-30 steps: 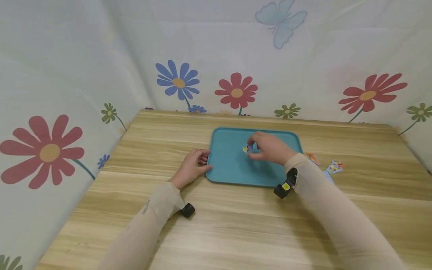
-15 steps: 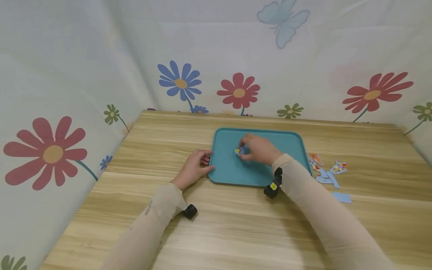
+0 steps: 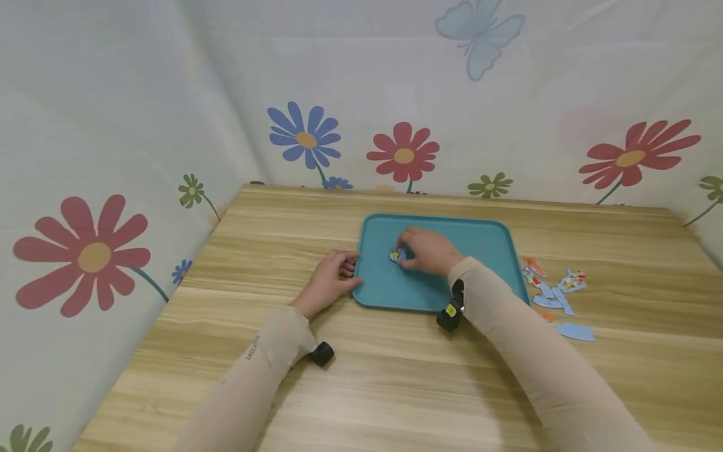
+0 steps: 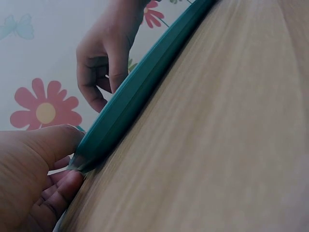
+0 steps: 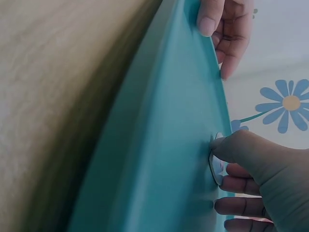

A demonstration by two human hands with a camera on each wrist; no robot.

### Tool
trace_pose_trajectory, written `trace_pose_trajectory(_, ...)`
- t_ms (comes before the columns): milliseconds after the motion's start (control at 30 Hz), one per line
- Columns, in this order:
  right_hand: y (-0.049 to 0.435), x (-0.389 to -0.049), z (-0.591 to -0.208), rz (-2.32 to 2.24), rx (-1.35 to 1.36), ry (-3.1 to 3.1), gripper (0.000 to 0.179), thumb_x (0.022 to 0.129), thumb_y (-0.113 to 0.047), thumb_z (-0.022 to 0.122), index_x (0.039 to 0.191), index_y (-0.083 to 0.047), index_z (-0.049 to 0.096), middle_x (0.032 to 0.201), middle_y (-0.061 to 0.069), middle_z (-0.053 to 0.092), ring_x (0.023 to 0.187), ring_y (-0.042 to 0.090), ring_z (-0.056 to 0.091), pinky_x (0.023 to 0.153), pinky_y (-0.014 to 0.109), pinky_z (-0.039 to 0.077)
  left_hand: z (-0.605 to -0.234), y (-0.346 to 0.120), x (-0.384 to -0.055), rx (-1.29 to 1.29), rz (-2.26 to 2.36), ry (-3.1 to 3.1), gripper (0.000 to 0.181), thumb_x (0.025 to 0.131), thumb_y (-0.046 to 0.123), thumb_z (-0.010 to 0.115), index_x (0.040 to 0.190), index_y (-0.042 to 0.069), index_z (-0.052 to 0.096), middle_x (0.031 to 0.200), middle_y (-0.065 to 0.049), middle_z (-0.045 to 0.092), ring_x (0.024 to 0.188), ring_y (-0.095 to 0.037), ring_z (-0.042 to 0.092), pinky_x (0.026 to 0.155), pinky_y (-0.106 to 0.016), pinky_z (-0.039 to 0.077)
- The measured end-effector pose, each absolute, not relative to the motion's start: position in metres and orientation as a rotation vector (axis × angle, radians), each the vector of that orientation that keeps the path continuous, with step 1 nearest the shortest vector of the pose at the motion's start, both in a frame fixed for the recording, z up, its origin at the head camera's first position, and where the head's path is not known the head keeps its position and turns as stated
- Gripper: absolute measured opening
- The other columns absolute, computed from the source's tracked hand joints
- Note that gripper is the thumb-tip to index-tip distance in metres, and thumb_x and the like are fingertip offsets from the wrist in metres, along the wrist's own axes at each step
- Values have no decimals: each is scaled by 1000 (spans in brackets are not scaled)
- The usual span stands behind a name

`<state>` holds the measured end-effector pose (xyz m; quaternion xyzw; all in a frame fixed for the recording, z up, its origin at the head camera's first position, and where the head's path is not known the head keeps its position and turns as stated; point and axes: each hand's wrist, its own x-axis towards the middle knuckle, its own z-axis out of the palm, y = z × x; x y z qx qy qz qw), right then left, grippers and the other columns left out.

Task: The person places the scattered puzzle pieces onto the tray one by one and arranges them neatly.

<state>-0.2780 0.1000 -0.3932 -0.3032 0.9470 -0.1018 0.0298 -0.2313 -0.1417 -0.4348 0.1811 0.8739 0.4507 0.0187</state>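
Observation:
A teal rectangular tray [image 3: 390, 295] lies flat on the wooden table. At its left edge, my left hand [image 3: 327, 280] holds the rim, thumb on the inner side and curled fingers outside, as the right wrist view shows. Over the tray's left half my right hand [image 3: 430, 252] pinches a small puzzle piece [image 3: 395, 255] between thumb and fingers. The piece has an irregular outline with a yellow, red and pale blue print. In the right wrist view the puzzle piece [image 5: 217, 166] appears tilted close to the tray surface; whether it touches is unclear.
Just right of the tray lie several irregular pieces: a multicoloured one [image 3: 574, 280], an orange one [image 3: 533, 266] and a pale blue one [image 3: 576, 331], some overlapping. A flowered cloth [image 3: 339, 56] hangs behind the table and along its left side.
My right hand has carried the puzzle piece leftward over the tray and lowered it slightly. Its sleeve now uncovers more loose pieces on the right. The left hand stays on the rim.

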Motion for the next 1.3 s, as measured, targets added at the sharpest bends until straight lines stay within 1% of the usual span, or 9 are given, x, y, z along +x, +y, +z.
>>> trace_pose_trajectory(167,100,-279,-393,-302,-926,2911,37,87,-27,70,115,-4,63,112,9,63,100,22,60,98,41,50,-437,-140,-232,556,1400,2717,50,84,5,72,129,-6,53,111,-19,54,96,-25,60,87,-32,54)
trace_pose_trajectory(300,100,-278,-391,-291,-934,2911,38,88,-29,69,117,-4,63,113,10,63,101,22,60,99,41,50,-437,-139,-233,548,1417,2711,50,84,4,72,129,-6,54,111,-19,53,97,-26,60,88,-33,54)
trace_pose_trajectory(500,104,-275,-387,-342,-893,2892,47,88,-31,69,126,-5,60,123,12,61,110,25,60,102,44,48,-435,-137,-232,547,1407,2707,50,84,5,72,129,-6,54,111,-19,54,97,-25,60,88,-33,54)
trace_pose_trajectory(633,108,-273,-381,-371,-869,2901,48,89,-31,69,129,-6,58,128,12,59,115,26,59,104,45,47,-435,-136,-232,544,1405,2705,50,84,5,72,130,-5,54,112,-19,53,97,-25,60,89,-34,54)
trace_pose_trajectory(867,112,-266,-364,-399,-884,2915,47,89,-31,68,129,-7,59,128,12,59,109,25,61,100,44,50,-435,-139,-233,562,1431,2708,50,83,4,72,129,-7,54,111,-20,53,97,-26,60,87,-33,55)
trace_pose_trajectory(1100,119,-255,-344,-403,-874,2918,51,89,-34,68,132,-9,56,131,11,58,116,26,58,103,45,48,-439,-142,-234,576,1414,2728,50,84,5,73,128,-6,54,111,-19,54,96,-26,60,87,-33,55)
trace_pose_trajectory(1300,131,-242,-325,-394,-934,2961,50,88,-34,69,130,-9,57,130,11,60,104,25,64,92,43,54,-440,-142,-235,571,1408,2727,50,84,6,73,129,-6,54,111,-18,54,96,-24,60,86,-30,55)
